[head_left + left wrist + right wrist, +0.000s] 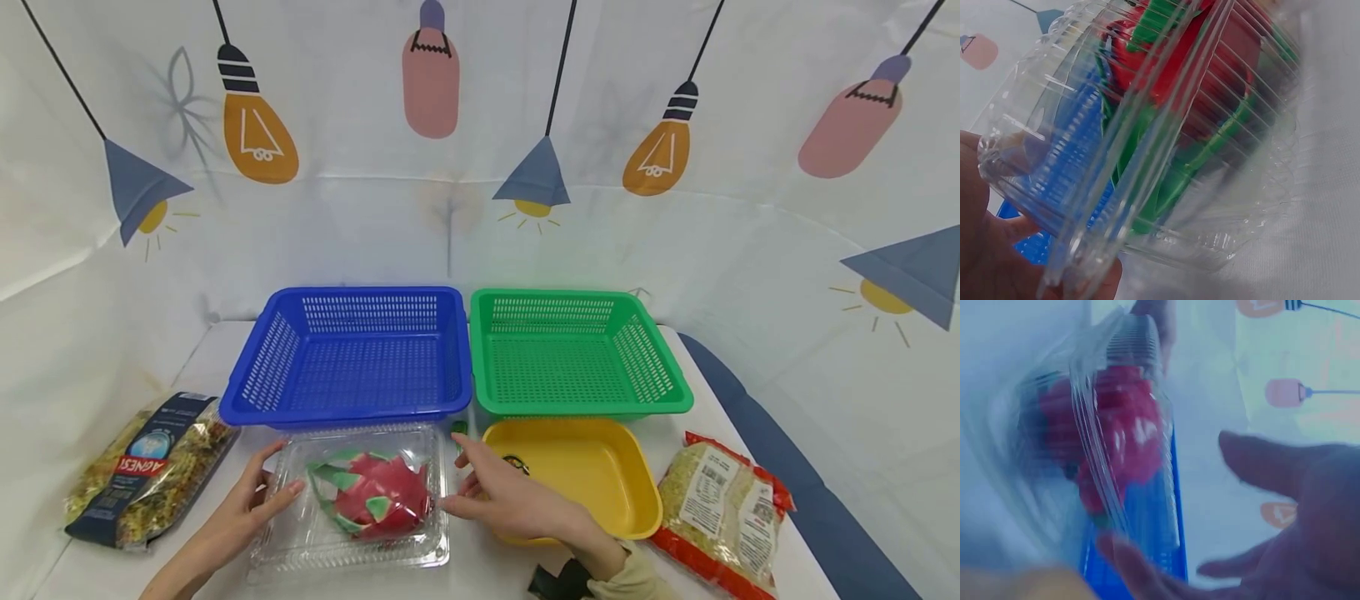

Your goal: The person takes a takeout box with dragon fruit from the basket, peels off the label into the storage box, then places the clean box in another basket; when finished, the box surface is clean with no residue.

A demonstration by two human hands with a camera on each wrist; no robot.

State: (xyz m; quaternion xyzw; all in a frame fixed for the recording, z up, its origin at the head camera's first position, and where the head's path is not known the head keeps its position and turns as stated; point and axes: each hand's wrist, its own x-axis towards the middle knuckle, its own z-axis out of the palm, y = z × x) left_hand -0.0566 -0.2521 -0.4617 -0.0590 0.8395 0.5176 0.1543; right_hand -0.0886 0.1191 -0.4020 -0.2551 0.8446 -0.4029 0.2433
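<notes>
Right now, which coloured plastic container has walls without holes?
The rounded yellow plastic tub, partly behind the right hand; the rectangular blue plastic basket and rectangular green plastic basket have perforated walls.

The fruit (390,500) is red and green, the faint flower (182,107) perhaps grey.

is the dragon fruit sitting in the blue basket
No, the dragon fruit lies inside the clear container, which is on the near side of the blue basket.
</notes>
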